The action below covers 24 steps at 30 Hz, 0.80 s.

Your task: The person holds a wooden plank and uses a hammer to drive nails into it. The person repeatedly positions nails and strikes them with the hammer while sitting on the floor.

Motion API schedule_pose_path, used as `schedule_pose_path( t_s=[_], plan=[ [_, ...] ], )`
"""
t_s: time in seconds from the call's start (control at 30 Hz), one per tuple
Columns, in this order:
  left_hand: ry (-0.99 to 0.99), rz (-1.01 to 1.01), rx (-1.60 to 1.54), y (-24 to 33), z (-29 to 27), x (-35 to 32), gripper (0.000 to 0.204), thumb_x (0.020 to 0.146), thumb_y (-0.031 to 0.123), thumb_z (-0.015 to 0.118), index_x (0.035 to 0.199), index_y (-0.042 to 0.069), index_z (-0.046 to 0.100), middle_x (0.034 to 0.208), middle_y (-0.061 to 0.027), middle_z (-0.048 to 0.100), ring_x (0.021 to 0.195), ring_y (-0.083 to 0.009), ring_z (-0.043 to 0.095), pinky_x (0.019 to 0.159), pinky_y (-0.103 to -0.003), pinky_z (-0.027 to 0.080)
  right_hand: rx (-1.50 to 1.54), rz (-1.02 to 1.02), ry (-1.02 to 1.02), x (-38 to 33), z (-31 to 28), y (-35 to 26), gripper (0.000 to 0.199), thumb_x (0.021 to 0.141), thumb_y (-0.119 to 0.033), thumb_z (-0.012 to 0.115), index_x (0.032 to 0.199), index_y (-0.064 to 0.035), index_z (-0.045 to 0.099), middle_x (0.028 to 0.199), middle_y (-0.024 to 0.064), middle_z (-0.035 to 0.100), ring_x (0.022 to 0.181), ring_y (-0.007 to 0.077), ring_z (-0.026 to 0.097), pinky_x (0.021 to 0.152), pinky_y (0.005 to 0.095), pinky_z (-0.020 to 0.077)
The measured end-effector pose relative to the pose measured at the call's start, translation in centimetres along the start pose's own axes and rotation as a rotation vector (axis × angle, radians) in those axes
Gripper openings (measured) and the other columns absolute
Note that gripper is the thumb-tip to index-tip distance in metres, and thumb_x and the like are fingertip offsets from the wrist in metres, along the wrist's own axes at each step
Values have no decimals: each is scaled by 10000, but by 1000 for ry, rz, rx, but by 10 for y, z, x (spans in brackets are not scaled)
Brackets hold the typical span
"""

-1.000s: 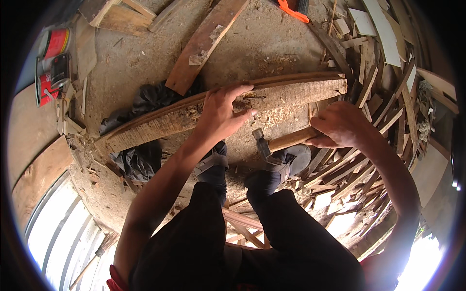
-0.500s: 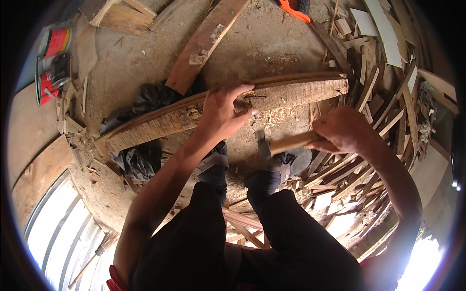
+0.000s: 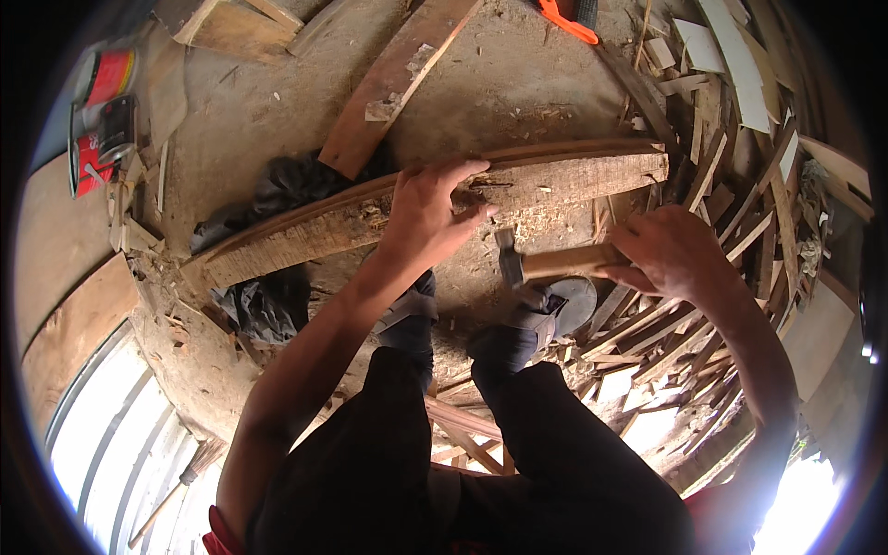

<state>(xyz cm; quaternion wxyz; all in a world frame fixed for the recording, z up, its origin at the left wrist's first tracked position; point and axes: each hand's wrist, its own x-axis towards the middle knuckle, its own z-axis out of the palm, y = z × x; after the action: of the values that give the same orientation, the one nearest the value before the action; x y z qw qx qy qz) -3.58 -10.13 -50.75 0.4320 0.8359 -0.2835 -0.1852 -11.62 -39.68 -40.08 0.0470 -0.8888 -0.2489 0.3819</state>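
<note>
A long, rough wooden beam (image 3: 573,178) lies across in front of me, its ends tapering and its sawn face toward me. My left hand (image 3: 427,205) grips it near the middle, fingers over the far edge and thumb low on the near face. A dark, splintered spot shows between thumb and fingers. In my right hand (image 3: 671,252) is a hammer (image 3: 566,263), held by its wooden handle. The hammer's dark metal head is just on the near side of the beam, apart from it, to the right of my left thumb.
Many wood offcuts (image 3: 731,231) are heaped along the right. A wide plank (image 3: 388,92) lies beyond the beam, and black plastic (image 3: 264,305) bunches under its left part. Red-and-black cans (image 3: 106,120) stand at left. An orange-handled tool (image 3: 566,20) lies at the far side.
The hammer has risen slightly toward the beam, and its head has turned a little. My left hand keeps its place on the beam.
</note>
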Motion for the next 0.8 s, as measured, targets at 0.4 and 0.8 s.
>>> schedule_pose_path(
  t_s=[0.4, 0.8],
  plan=[
    [-16, -71, -3, -5, 3, 1, 490, 777, 255, 861, 1205, 85, 694, 1133, -149, 734, 1028, -310, 712, 957, -427, 502, -76, -28, 15, -3, -14, -7, 427, 956, -535, 616, 933, -109, 638, 716, 70, 619, 674, 289, 678, 663, 450, 579],
    [6, -61, 4, -3, 3, 2, 440, 792, 221, 852, 1173, 58, 703, 1101, -165, 740, 948, -309, 731, 893, -407, 535, -89, 24, -3, -1, -10, -2, 433, 995, -569, 537, 960, -149, 638, 744, 61, 635, 738, 265, 698, 641, 434, 594]
  ],
)
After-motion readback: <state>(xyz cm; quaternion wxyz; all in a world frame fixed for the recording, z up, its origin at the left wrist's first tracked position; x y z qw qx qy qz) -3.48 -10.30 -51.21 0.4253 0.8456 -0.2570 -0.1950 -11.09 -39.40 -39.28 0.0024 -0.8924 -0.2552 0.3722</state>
